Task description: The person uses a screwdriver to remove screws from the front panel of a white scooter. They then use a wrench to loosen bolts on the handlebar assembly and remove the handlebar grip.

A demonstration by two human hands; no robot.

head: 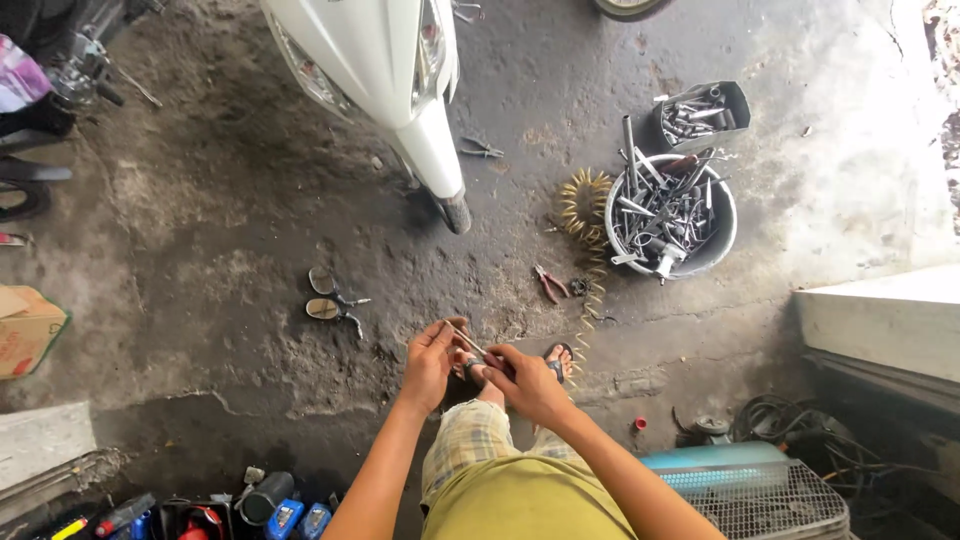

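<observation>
My left hand (430,360) and my right hand (528,382) meet in front of me, above my feet in sandals. Between them they hold a thin metal tool (470,349), a short rod with a grey tip; the left fingers pinch its upper end and the right hand grips its lower end. I cannot tell what kind of tool it is. Below my hands I see my checked shorts and olive shirt.
A white scooter (400,80) stands ahead. A round bucket (722,240) and a square box (738,100) hold several metal tools. Red pliers (550,284), a yellow coiled hose (590,230), two mirrors (325,297), a cardboard box (30,330), a fan (770,500) and bottles (270,505) lie around.
</observation>
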